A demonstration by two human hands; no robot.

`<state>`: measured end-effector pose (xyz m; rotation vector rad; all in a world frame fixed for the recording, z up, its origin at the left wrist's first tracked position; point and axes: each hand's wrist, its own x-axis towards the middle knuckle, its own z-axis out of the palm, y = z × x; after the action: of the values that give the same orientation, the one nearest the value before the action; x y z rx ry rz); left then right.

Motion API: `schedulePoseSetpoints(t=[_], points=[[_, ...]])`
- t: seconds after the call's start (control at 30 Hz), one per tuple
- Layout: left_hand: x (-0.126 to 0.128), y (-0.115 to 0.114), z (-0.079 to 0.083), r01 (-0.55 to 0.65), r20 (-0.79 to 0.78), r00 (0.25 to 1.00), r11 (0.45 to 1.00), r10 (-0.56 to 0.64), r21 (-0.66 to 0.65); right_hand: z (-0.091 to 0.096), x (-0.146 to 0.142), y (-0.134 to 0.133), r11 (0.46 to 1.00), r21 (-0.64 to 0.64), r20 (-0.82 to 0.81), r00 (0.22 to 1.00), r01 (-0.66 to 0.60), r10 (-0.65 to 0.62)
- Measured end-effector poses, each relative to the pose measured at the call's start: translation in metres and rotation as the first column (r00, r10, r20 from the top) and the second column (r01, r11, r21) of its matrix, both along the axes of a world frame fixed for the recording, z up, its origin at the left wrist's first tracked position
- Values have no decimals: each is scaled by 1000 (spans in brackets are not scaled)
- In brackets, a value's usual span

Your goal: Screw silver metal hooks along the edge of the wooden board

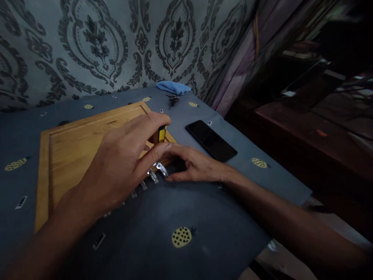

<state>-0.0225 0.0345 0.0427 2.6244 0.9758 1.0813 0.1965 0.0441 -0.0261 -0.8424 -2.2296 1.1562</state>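
My left hand [125, 151] is closed around the yellow and black handle [162, 134] of what looks like a screwdriver, held upright over the near right corner of a wooden panel [78, 155] with a raised frame. The tool's tip is hidden behind my thumb. At that same corner, my right hand [195, 165] pinches around a small metal clip [161, 168], its thumb tip against the clip's end. Its other fingertips are partly covered by my left thumb. More metal clips [153, 176] run in a row along the panel's near edge, some hidden under my left arm.
A black phone [211, 140] lies to the right of the panel. Keys [173, 100] and a folded blue cloth [173, 87] rest at the back by the patterned wall. The table's blue pineapple-print cover [233, 237] ends at the right, with dark brown furniture [309, 132] beyond it.
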Motion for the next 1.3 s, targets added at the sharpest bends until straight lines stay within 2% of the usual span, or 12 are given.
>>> schedulePoseSetpoints(t=[0.2,0.4,0.63,0.8,0.97,1.13,1.3], points=[[2,-1,-4,-47,52,998,999,47,11,-1,0,0,1000,-23,-30,1000,-4,3],[2,-2,-2,-58,61,996,998,59,-16,-2,2,1,995,95,54,998,10,-15],[1,0,-3,-44,21,999,999,43,23,-1,1,1,993,117,54,998,25,-31],[2,0,-3,-64,37,997,998,63,23,0,0,0,998,64,33,999,15,-17],[1,0,-2,-70,51,996,997,69,10,-1,0,1,996,81,24,999,20,-22],[0,0,-1,-49,36,998,998,48,37,-2,0,0,999,30,3,1000,26,-26],[1,-1,1,-76,15,997,997,76,6,-1,-1,0,999,32,20,999,36,-37]])
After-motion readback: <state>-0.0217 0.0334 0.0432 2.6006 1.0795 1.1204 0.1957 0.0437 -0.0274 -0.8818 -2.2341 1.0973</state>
